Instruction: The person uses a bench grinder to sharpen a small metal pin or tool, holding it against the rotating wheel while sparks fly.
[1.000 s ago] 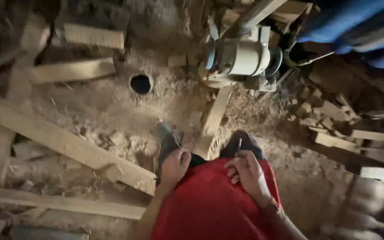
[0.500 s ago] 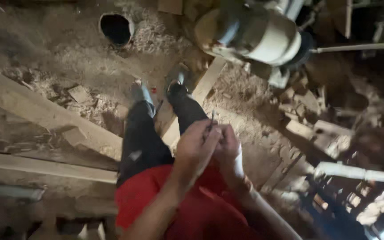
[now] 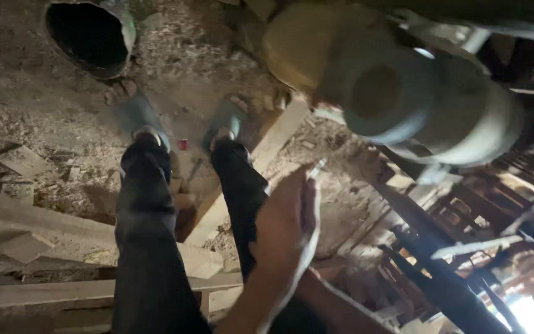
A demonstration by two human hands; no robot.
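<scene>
Standing on the sawdust floor [image 3: 44,117], the person is raising the left hand [image 3: 288,219] before the grey motor [image 3: 415,102], fingers together and pinching a thin pale sliver (too blurred to identify). The right hand is hiding behind it, state unclear. Nothing is touching the motor yet.

Dim workshop floor [image 3: 50,124] of sawdust and chips, scattered planks [image 3: 38,216], a dark round hole [image 3: 84,37].
</scene>
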